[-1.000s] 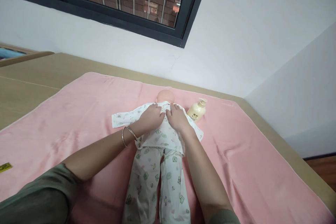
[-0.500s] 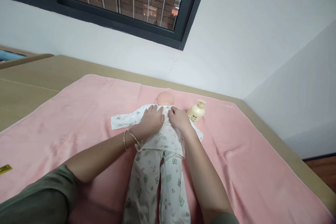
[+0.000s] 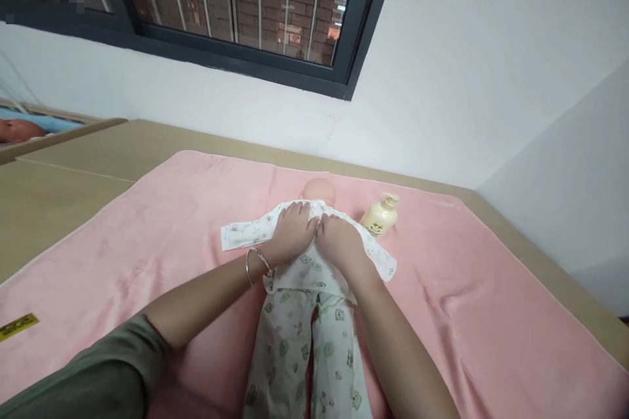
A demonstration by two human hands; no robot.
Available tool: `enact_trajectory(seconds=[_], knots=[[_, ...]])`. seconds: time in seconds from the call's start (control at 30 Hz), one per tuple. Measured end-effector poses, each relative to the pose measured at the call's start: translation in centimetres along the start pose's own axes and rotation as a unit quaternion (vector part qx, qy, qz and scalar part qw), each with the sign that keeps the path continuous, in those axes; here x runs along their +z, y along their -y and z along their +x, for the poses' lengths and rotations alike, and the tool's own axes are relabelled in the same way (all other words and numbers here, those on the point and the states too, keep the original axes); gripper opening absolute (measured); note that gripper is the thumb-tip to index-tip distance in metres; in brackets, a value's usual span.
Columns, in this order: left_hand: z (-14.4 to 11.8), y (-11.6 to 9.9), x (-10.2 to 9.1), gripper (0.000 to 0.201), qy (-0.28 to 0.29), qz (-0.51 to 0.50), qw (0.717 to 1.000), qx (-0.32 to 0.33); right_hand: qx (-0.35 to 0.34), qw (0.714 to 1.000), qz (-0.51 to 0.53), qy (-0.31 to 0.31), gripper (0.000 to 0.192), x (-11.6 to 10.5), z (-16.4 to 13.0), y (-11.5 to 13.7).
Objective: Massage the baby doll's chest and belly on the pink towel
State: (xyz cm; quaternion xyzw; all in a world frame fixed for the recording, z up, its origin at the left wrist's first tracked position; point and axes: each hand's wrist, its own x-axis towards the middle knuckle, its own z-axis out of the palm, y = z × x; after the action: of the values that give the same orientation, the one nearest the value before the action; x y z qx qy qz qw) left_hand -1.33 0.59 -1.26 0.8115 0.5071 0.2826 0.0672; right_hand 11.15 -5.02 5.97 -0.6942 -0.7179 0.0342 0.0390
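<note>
A doll lies on its back, its bare head towards the wall. It wears a white printed baby shirt and matching baby trousers. My left hand, with a bangle at the wrist, rests on the upper front of the shirt, fingers bent and thumb at the middle of the chest. Against it, my right hand is curled, pinching the cloth at the same spot. Whatever fastening lies between the fingertips is hidden. The shirt's sleeves stretch out to both sides.
A cream pump bottle leans beside the doll's right-hand sleeve in view. Under everything spreads a pink blanket on a tan surface. A yellow label lies at left. The wall and a barred window stand behind.
My right hand has moved in against the left and its fingers are more tightly curled. More of the sleeve beside it shows. The whole view has shifted slightly.
</note>
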Motion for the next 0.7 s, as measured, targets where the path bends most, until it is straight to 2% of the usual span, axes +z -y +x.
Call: enact_trajectory(seconds=[0.1, 0.23, 0.33, 0.47, 0.57, 0.7], knots=[[-0.9, -0.4, 1.2, 0.051, -0.052, -0.032, 0.998, -0.029, -0.002, 0.998, 0.066, -0.019, 0.041, 0.8, 1.5, -1.9], [-1.7, -0.5, 1.8, 0.053, -0.081, -0.107, 0.990, -0.050, 0.002, 0.994, 0.106, -0.037, 0.044, 1.5, 2.7, -3.5], [-1.8, -0.4, 1.6, 0.053, -0.094, -0.141, 0.984, -0.053, 0.010, 0.989, 0.130, -0.069, 0.045, 0.8, 2.1, -2.9], [-1.8, -0.5, 1.3, 0.053, -0.108, -0.159, 0.980, -0.047, 0.005, 0.985, 0.122, -0.123, 0.054, 0.3, 1.0, -1.0], [-1.8, -0.5, 1.2, 0.054, -0.115, -0.166, 0.978, -0.046, -0.024, 0.987, 0.107, -0.117, 0.055, 1.4, 1.2, -0.1], [-1.8, -0.4, 1.2, 0.052, -0.118, -0.167, 0.978, -0.042, -0.038, 0.988, 0.110, -0.103, 0.053, 2.8, 1.8, -0.2]])
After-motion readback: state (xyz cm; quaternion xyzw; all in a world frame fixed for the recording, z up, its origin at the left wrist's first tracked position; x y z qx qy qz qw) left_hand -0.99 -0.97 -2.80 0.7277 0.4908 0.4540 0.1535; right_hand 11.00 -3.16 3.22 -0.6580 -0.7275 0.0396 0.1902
